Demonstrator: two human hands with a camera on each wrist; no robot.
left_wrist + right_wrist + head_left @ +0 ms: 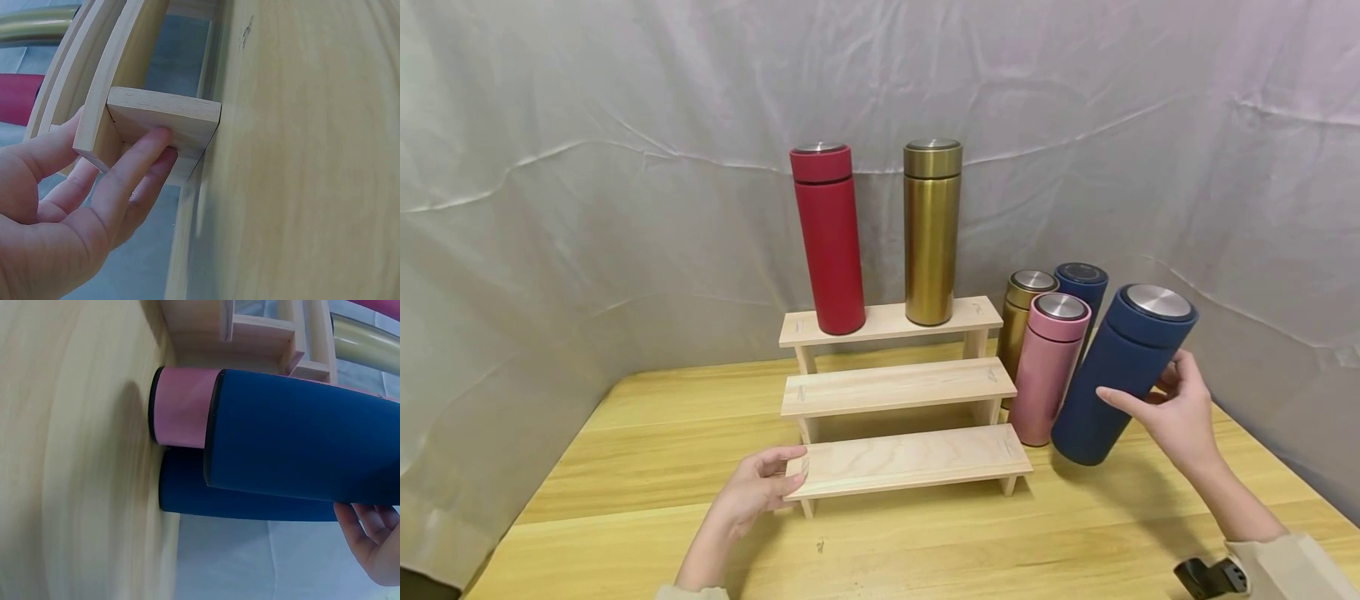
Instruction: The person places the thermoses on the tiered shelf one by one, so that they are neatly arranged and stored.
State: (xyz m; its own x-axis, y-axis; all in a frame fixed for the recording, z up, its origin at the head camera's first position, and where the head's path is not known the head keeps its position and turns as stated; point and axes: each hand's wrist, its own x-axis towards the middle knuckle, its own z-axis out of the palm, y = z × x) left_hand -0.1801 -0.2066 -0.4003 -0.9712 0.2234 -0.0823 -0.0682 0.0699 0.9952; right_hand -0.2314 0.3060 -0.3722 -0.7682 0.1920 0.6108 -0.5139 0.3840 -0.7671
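My right hand (1183, 417) grips a dark blue thermos (1112, 379) with a silver-topped lid, thumb across its front. The thermos leans to the right, and in the right wrist view its base (215, 428) is raised off the table. My left hand (752, 490) pinches the left end of the lowest step of a three-tier wooden display stand (910, 458). In the left wrist view, fingers (140, 162) reach under that step against its leg. A red thermos (831, 242) and a gold thermos (931, 242) stand upright on the top step.
Right of the stand, a pink thermos (1047, 375), a second gold thermos (1013, 333) and another blue thermos (1081, 283) stand close together on the wooden table (662, 467). Grey cloth (700, 208) hangs behind and at both sides.
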